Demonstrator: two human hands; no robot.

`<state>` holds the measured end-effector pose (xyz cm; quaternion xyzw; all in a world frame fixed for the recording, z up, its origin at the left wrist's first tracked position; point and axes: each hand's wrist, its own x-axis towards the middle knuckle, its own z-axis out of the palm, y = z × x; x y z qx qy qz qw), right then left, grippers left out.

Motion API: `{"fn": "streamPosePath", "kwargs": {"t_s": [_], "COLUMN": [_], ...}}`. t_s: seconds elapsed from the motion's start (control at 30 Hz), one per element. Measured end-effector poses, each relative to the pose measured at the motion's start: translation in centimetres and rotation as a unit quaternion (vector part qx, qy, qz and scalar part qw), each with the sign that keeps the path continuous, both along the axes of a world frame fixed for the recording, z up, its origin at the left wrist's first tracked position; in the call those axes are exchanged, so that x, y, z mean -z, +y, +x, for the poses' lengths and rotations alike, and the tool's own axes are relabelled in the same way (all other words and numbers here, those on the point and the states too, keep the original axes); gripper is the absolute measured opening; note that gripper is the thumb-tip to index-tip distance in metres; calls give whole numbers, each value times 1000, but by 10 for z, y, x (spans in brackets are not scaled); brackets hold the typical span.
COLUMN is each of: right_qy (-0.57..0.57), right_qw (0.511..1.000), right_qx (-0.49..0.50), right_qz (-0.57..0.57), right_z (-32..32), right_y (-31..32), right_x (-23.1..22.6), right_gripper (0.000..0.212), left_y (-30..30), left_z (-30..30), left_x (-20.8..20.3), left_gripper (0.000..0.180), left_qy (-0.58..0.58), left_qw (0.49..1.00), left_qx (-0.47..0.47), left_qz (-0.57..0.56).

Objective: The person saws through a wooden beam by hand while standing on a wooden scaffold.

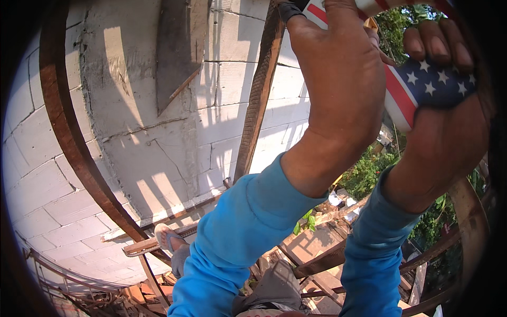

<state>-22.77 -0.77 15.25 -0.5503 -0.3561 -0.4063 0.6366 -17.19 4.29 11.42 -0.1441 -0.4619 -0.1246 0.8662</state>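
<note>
Both my hands are raised at the upper right, at an object printed with white stars on dark blue and red and white stripes (441, 82). Its kind I cannot make out, as its upper part runs past the edge of view. My right hand (449, 132) is closed on it, with fingers curled over the starred part. Seen from its back, my left hand (340, 74) lies against the striped part, fingers bent over it and partly cut off above. A black band wraps a finger of that hand. Blue sleeves cover both forearms.
A pale block wall (232, 84) rises at the left. Dark wooden beams (259, 95) cross before it, and one curved-looking post (63, 105) stands further left. My sandalled foot (168, 236) rests on a narrow timber. Planks, rubble (142, 293) and green plants (362, 174) lie far below.
</note>
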Motion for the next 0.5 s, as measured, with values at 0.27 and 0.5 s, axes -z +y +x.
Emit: {"fn": "streamPosePath", "kwargs": {"t_s": [0.27,0.5], "right_qy": [-209,-150], "right_qw": [976,985], "right_qx": [5,7], "right_qz": [-51,-80], "right_z": [41,-15], "right_y": [-9,-10], "right_x": [-16,19], "right_gripper": [10,14], "left_y": [-17,-16], "left_z": [47,-10], "left_x": [-29,15], "left_gripper": [32,68], "left_qy": [34,49], "left_qw": [994,978], "left_qx": [-73,-150], "left_qz": [73,140]}}
